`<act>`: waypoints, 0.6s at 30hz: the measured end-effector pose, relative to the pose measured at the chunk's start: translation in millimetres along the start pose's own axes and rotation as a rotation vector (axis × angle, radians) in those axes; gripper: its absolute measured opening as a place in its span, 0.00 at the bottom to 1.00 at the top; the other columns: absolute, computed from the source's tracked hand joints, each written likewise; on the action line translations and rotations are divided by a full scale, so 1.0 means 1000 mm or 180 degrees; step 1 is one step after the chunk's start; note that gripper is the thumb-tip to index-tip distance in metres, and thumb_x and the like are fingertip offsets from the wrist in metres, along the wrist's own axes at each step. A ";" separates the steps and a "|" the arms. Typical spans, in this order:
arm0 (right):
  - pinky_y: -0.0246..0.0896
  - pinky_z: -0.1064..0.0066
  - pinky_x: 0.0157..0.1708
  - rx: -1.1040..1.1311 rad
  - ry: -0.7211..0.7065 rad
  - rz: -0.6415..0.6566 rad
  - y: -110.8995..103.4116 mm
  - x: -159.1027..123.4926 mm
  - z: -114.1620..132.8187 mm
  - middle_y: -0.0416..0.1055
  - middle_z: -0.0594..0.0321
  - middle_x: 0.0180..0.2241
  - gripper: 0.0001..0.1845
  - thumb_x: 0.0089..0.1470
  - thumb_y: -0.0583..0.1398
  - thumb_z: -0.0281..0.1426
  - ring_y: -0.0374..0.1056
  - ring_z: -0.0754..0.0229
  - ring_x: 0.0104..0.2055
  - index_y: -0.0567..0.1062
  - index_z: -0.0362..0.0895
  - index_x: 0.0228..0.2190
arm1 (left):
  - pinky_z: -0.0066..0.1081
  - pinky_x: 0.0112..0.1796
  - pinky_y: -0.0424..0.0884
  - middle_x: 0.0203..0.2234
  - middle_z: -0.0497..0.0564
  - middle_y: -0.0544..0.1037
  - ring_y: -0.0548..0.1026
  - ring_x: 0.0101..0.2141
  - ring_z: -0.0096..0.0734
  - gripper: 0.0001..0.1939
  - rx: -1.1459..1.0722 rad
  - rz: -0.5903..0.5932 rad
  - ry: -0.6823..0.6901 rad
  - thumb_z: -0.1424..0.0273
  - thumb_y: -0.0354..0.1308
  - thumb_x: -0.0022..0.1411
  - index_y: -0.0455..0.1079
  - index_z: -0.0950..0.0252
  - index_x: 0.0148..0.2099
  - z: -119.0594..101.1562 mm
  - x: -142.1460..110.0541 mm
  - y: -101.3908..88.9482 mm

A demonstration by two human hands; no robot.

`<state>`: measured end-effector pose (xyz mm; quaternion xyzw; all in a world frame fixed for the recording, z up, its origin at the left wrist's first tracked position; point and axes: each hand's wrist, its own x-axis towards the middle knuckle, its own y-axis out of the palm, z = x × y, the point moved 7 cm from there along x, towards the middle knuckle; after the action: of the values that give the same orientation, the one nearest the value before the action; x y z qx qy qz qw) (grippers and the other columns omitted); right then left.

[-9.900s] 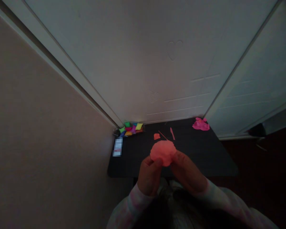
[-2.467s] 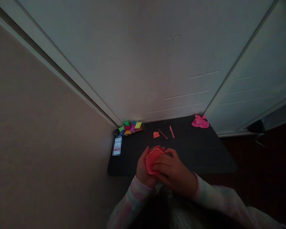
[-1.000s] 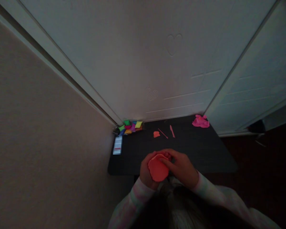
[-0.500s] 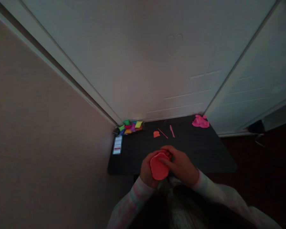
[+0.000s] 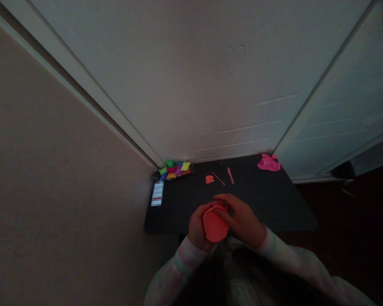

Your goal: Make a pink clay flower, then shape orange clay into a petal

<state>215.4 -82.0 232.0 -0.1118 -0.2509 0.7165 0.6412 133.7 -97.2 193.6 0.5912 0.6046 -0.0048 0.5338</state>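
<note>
A flat, round piece of orange-red clay point(image 5: 215, 225) is held between both hands over the near edge of a small black table point(image 5: 274, 208). My left hand point(image 5: 196, 227) cups it from the left and behind. My right hand point(image 5: 242, 219) wraps over its top and right side, fingers curled on the rim. The room is dim.
On the table lie a small orange clay scrap point(image 5: 209, 179), a thin stick point(image 5: 217, 178), a pink modelling tool point(image 5: 230, 175), a pink clay lump point(image 5: 268, 163) at the back right, a bag of coloured clay packs point(image 5: 174, 170) at the back left and a small card point(image 5: 158, 194). White door panels stand behind, a beige wall to the left.
The clay piece was spread wide ten seconds ago; it is now a smaller, rounder disc pressed between both hands, which have turned it slightly over the last second.
</note>
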 end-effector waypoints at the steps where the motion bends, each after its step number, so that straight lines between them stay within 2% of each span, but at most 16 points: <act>1: 0.56 0.68 0.41 0.0039 -0.0106 -0.0038 -0.001 0.000 0.002 0.67 0.60 0.38 0.12 0.46 0.54 0.30 0.62 0.60 0.41 0.67 0.44 0.36 | 0.25 0.29 0.65 0.20 0.52 0.73 0.70 0.24 0.27 0.10 -0.0023 0.0065 0.0091 0.73 0.49 0.48 0.70 0.71 0.25 -0.001 0.001 0.000; 4: 0.55 0.67 0.42 0.0174 -0.0200 -0.0128 -0.002 0.001 0.003 0.66 0.59 0.37 0.05 0.45 0.54 0.28 0.61 0.60 0.42 0.68 0.44 0.29 | 0.25 0.31 0.65 0.23 0.51 0.74 0.71 0.26 0.27 0.09 -0.0054 0.0128 0.0439 0.74 0.48 0.48 0.70 0.69 0.27 -0.007 0.003 -0.001; 9: 0.57 0.69 0.37 0.0489 0.0223 -0.0226 -0.002 0.003 -0.007 0.65 0.60 0.34 0.03 0.44 0.55 0.30 0.62 0.61 0.37 0.68 0.43 0.25 | 0.24 0.29 0.65 0.25 0.52 0.75 0.71 0.28 0.28 0.09 0.0226 -0.0037 0.0964 0.76 0.50 0.47 0.71 0.69 0.28 -0.019 -0.002 -0.005; 11: 0.58 0.70 0.33 0.0757 0.0415 -0.0162 0.000 0.003 -0.011 0.65 0.60 0.34 0.04 0.44 0.55 0.31 0.62 0.62 0.36 0.68 0.43 0.25 | 0.25 0.31 0.66 0.26 0.54 0.75 0.71 0.29 0.30 0.09 0.0092 0.0033 0.0962 0.75 0.49 0.47 0.71 0.71 0.28 -0.019 -0.002 -0.003; 14: 0.57 0.72 0.30 0.1074 0.0637 -0.0176 0.004 0.002 -0.016 0.65 0.60 0.36 0.05 0.44 0.55 0.32 0.63 0.61 0.36 0.67 0.43 0.24 | 0.27 0.33 0.66 0.26 0.55 0.75 0.72 0.30 0.31 0.12 -0.0414 0.0083 0.0716 0.72 0.48 0.50 0.71 0.72 0.29 -0.012 -0.001 -0.001; 18: 0.57 0.71 0.30 0.0964 0.0704 -0.0355 0.008 0.000 -0.020 0.65 0.58 0.36 0.06 0.43 0.55 0.33 0.62 0.60 0.37 0.66 0.43 0.24 | 0.28 0.35 0.67 0.26 0.54 0.75 0.72 0.29 0.30 0.14 -0.0752 0.0056 0.0628 0.71 0.46 0.52 0.71 0.72 0.28 -0.007 0.001 0.001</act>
<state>218.0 -78.0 211.3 -0.0780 -0.0741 0.6928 0.7130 130.3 -91.7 197.0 0.5272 0.6453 0.1292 0.5376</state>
